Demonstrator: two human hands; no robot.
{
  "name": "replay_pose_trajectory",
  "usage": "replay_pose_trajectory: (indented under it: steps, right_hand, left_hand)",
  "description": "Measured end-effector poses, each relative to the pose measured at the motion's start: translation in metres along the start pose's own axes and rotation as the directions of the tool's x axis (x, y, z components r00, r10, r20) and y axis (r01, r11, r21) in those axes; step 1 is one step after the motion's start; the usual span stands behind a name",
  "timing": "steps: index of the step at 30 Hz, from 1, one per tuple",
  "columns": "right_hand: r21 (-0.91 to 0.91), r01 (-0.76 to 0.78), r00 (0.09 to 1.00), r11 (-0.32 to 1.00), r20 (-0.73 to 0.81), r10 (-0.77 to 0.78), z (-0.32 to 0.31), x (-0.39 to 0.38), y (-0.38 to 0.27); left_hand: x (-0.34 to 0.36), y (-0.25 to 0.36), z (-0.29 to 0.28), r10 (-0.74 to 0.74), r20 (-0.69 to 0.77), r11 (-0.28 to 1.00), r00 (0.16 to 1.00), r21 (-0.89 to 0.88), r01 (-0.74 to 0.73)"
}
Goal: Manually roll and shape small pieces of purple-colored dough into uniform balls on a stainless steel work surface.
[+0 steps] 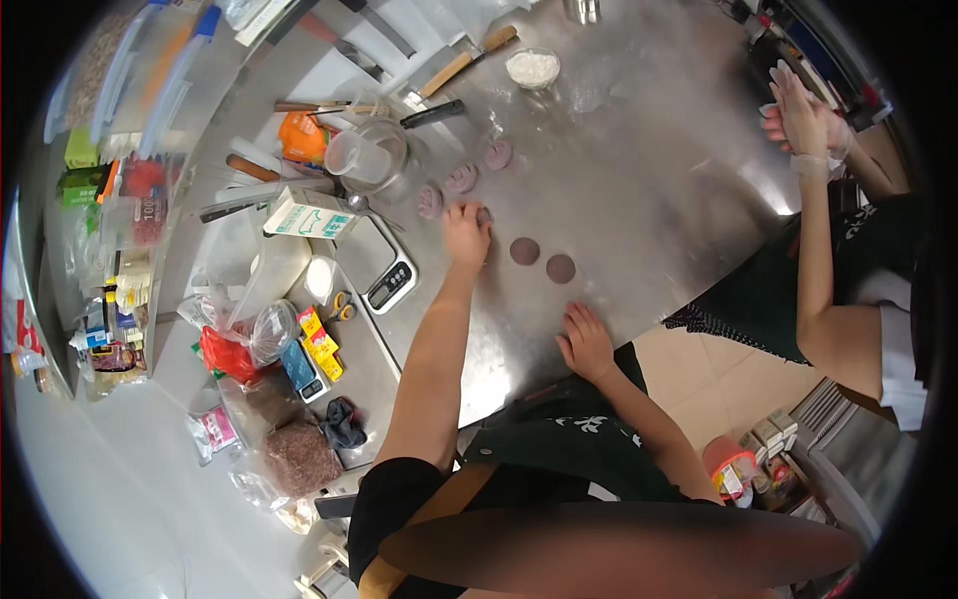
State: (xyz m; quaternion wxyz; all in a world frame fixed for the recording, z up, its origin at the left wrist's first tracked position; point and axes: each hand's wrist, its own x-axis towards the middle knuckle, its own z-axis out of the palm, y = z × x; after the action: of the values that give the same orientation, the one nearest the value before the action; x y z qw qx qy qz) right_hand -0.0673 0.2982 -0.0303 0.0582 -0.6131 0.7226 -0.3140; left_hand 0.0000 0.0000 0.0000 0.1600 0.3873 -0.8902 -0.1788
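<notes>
On the steel worktop [639, 190], my left hand [465, 236] curls its fingers round a small brown dough ball [484, 215], which is partly hidden by them. To its right lie two smooth brown dough balls [524, 251]. Beyond the fingers, three pale purple dough pieces with grooved tops [462, 179] form a slanting row. My right hand [587, 341] rests near the table's front edge, fingers stretched out and holding nothing, just short of the nearer brown ball [561, 268].
A digital scale [391, 284], a white carton [307, 214] and a clear measuring cup [355, 157] stand to the left. Farther back is a bowl of white powder [533, 68]. At right, a co-worker's gloved hands [798, 120] are pressed together above the table's edge.
</notes>
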Motion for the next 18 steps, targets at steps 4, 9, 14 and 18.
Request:
replay_pose_trajectory:
  steps: [4,9,14,18]
  right_hand:
    - [-0.004,-0.023,1.000,1.000,0.006,0.023,0.000,0.003,-0.006]
    - [-0.028,-0.044,0.999,0.999,-0.011,0.043,-0.002,0.004,-0.008]
    - [0.079,-0.064,0.997,0.995,-0.039,0.067,-0.001,0.003,-0.007]
    - [0.099,-0.113,0.992,0.989,-0.037,0.118,-0.001,-0.002,0.014]
  left_hand:
    - [-0.038,0.007,0.002,-0.015,-0.218,1.000,0.976,0.005,0.016]
    - [-0.122,0.014,-0.020,-0.062,-0.122,0.998,0.991,0.000,0.062]
    - [-0.160,0.003,-0.026,-0.113,-0.090,0.994,0.989,-0.012,0.112]
    - [-0.164,0.001,-0.028,-0.089,-0.154,0.977,0.984,-0.208,0.056]
